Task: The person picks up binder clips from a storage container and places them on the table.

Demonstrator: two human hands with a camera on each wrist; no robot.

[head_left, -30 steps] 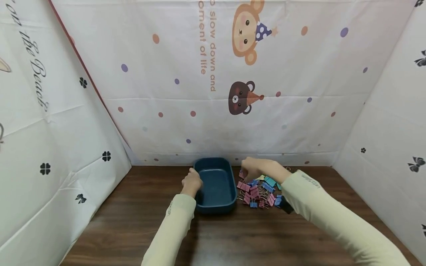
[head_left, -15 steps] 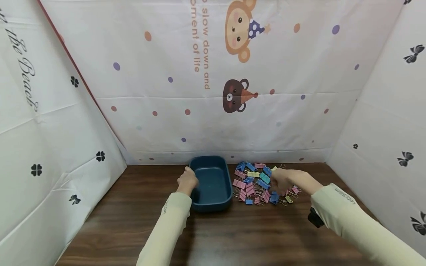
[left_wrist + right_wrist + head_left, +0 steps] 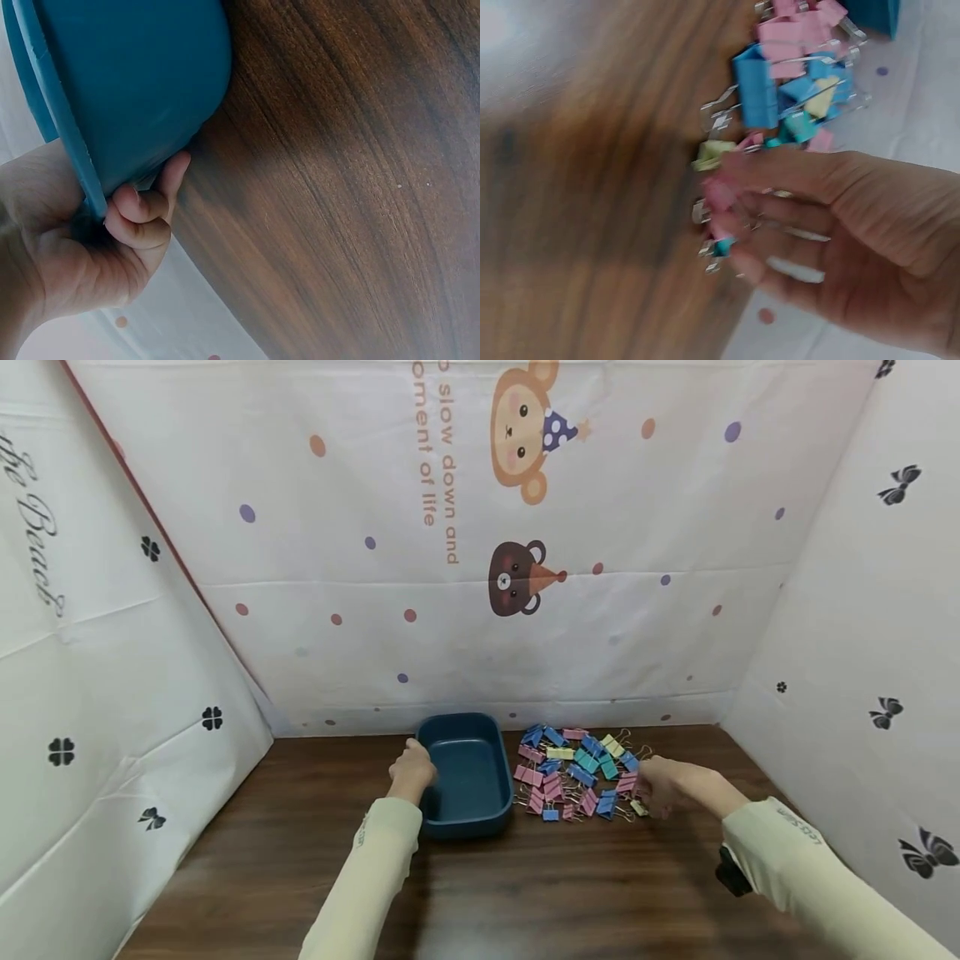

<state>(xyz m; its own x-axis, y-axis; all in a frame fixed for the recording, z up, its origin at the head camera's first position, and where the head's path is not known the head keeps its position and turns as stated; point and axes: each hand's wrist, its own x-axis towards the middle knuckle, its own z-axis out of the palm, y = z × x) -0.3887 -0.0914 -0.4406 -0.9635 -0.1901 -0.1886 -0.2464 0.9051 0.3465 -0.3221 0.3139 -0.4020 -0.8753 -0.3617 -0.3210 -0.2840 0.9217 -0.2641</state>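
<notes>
A dark blue rectangular bin (image 3: 465, 828) stands on the wooden table. My left hand (image 3: 412, 770) grips its left rim; in the left wrist view, curled fingers (image 3: 142, 225) press against the outer wall. To the right of the bin lies a loose group of binder clips (image 3: 581, 774) in pink, blue, teal and yellow. My right hand (image 3: 663, 785) is at the right edge of this group. In the blurred right wrist view, its thumb and fingers are spread around a pink binder clip (image 3: 720, 193), beside a small yellow clip (image 3: 714, 155). Contact with the clips cannot be made out.
A printed white cloth (image 3: 420, 643) hangs behind the table, with more cloth at the left and right sides. The brown tabletop (image 3: 517, 893) extends in front of the bin and clips. A black device (image 3: 732, 871) sits at my right wrist.
My right hand has moved from the back left of the clips, across them to their right edge. My left hand keeps its grip on the bin. The head view has turned slightly right.
</notes>
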